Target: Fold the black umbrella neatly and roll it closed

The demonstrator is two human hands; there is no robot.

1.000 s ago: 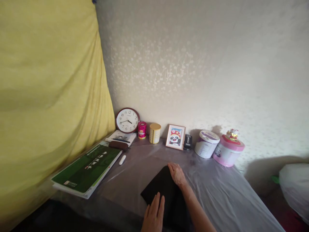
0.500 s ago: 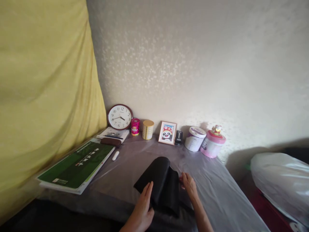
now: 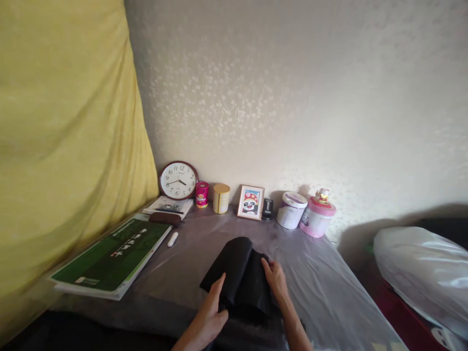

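A folded black sheet, soft like cloth or thin plastic, rests at the near middle of the table, with a rounded fold on its left half and a looser layer on its right. My left hand grips its near left side, thumb toward me and fingers along the fold. The right edge of the sheet is pinched in my right hand, thumb and fingers closed at its upper right corner. Parts of the fingers under the sheet are hidden.
A green book, a brown case and a white stick-like object lie to the left. Along the wall stand a clock, a pink can, a yellow-lidded can, a panda picture frame and two tubs.
My right hand has moved left onto the sheet's right edge and now pinches it; the right layer is spread a little. My left hand keeps its hold. The view has shifted slightly.
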